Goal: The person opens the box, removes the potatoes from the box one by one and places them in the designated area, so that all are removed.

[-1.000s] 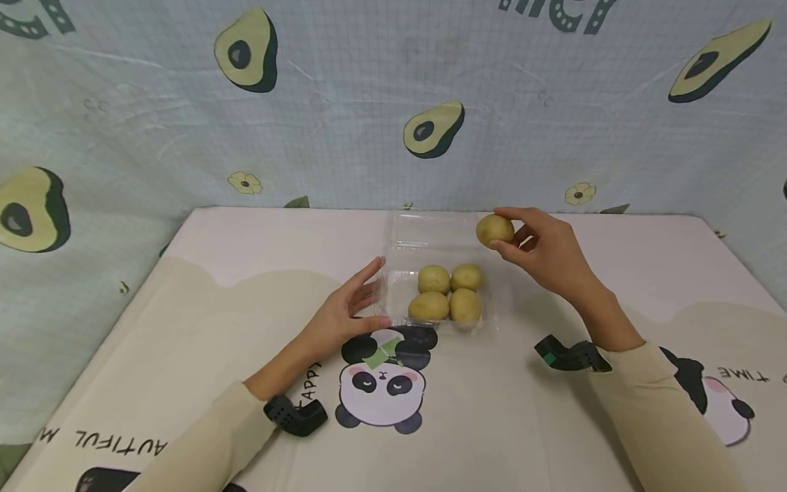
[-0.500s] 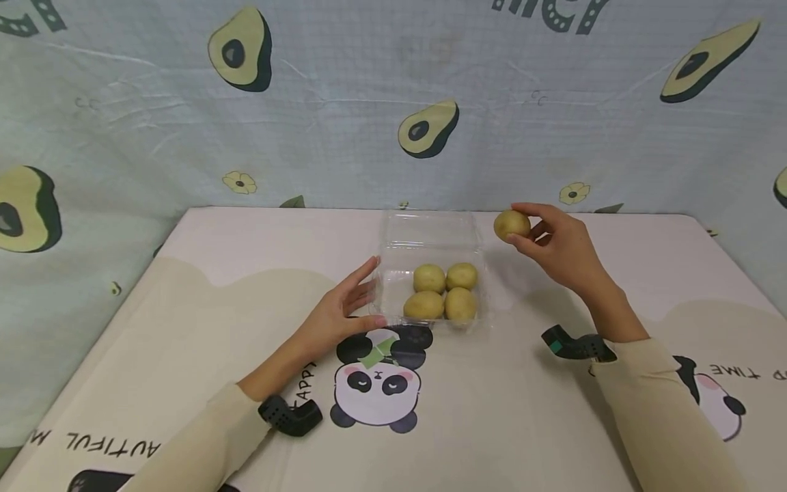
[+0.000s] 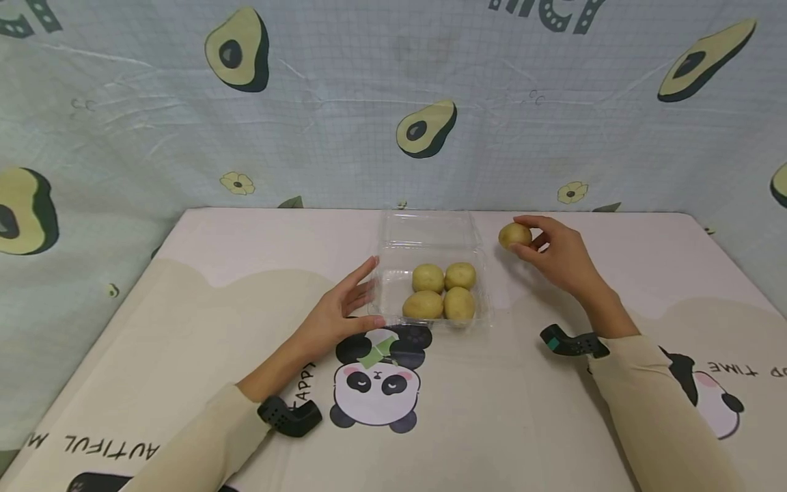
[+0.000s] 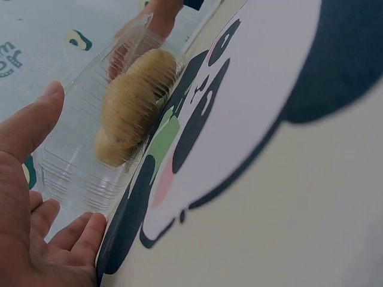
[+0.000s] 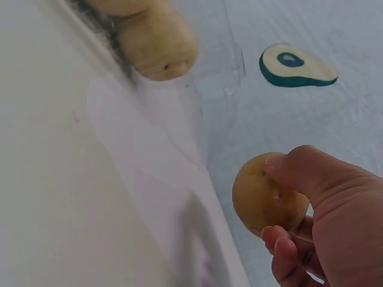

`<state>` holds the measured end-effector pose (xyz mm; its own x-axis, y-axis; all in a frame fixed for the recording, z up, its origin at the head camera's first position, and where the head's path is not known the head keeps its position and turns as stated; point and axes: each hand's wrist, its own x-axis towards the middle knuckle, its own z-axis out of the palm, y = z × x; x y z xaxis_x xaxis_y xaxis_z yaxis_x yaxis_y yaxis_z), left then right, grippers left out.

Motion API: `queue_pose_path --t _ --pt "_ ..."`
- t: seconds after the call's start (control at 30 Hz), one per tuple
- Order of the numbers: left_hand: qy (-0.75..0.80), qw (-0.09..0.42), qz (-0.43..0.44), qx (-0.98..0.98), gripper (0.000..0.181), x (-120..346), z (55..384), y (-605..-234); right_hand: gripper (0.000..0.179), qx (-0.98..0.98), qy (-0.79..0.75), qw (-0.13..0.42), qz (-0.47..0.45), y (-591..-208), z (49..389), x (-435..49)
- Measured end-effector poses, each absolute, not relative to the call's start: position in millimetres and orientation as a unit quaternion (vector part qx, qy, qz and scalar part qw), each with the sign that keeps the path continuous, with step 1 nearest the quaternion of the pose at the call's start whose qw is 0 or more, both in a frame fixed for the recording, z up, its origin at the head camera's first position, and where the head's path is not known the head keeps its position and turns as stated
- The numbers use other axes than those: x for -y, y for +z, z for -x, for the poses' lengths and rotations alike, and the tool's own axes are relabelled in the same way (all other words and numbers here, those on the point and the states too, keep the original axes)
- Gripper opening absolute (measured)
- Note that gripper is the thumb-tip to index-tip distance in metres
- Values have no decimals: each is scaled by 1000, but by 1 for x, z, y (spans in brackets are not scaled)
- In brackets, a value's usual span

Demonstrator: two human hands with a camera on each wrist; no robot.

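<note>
My right hand [image 3: 561,254] pinches a small yellow potato [image 3: 514,236] between thumb and fingers, to the right of a clear plastic clamshell box [image 3: 389,295]. A shadow falls on the table beneath this hand. In the right wrist view the thumb presses on the potato [image 5: 263,197] from above. Inside the box several similar potatoes [image 3: 424,305] sit grouped toward its right part, and the clear lid [image 3: 427,229] lies folded back. Along the box's left side rests my left hand [image 3: 338,316], thumb near the front corner. The left wrist view shows its fingers [image 4: 78,239] mostly extended beside the box wall.
A pale cloth with panda prints [image 3: 376,393] covers the table [image 3: 492,410]. Behind the table's far edge hangs a curtain [image 3: 332,137] with avocado pictures. A dark wrist camera [image 3: 289,417] is worn on the left arm, another dark camera [image 3: 572,342] on the right.
The right hand has carried its potato rightward, away from the box's lid, and then slightly down. The left hand and the potatoes in the box stay in place; the head view shifts slightly.
</note>
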<state>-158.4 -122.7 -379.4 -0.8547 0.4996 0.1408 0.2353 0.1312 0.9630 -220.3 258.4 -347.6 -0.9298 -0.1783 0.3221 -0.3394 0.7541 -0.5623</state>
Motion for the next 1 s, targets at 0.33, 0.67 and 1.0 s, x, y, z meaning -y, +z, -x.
queue_pose_path --t 0.33,0.67,1.0 --pt "613 108 -245 -744 91 122 158 -379 48 933 314 103 -146 -359 222 -261" --pt "614 107 -247 -742 91 122 159 -379 49 927 320 121 -156 -366 225 -261" --pt "618 109 -250 -737 91 122 158 -378 51 925 339 106 -138 -367 224 -260"
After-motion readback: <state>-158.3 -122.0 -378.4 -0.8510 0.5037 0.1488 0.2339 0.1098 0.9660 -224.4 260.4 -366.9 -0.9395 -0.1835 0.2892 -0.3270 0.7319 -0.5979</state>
